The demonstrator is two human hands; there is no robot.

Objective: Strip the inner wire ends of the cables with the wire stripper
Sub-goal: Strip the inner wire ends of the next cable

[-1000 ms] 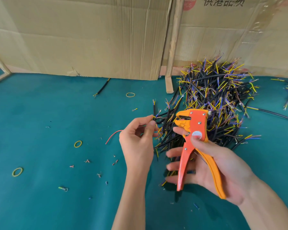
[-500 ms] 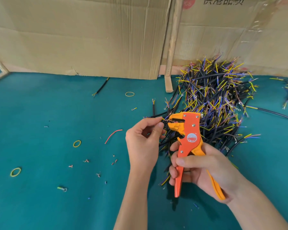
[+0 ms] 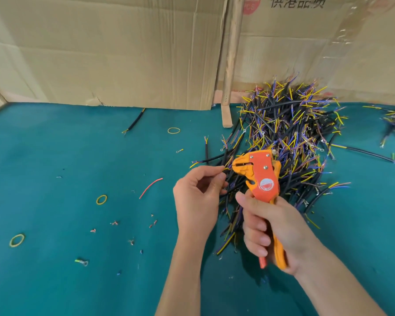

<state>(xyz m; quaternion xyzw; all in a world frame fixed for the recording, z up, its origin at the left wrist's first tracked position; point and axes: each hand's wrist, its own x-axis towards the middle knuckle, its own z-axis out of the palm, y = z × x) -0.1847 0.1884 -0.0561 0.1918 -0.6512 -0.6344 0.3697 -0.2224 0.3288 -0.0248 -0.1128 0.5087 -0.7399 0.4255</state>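
Right hand (image 3: 276, 226): forearm enters from the lower right corner, wrist angled up and left. Fingers curled round both handles of the wire stripper (image 3: 259, 179), thumb laid across the upper handle. Handles squeezed close together. Tool held upright, its orange and yellow head pointing left, mouth level with the left fingertips.

Left hand (image 3: 197, 201): forearm rises from the bottom edge, back of hand toward the camera. Thumb and forefinger pinch a thin cable (image 3: 209, 159) near its end; remaining fingers loosely curled. The cable's yellow inner wire tip sits at the stripper's mouth; whether it lies inside the blades cannot be told.

Teal table cover (image 3: 66, 281): carries small scraps of stripped insulation (image 3: 114, 223), a green-sleeved ring terminal (image 3: 82, 261), three yellow rubber bands (image 3: 101, 199) and a loose red wire (image 3: 150, 187), all left of the hands.

Cable pile (image 3: 290, 133): large heap of black cables with yellow, blue and purple inner ends, behind and right of the hands. One black cable (image 3: 134, 121) lies apart on the left.

Cardboard sheets (image 3: 112, 49): standing upright at the table's far edge, a wooden stick (image 3: 229, 65) leaning between them.
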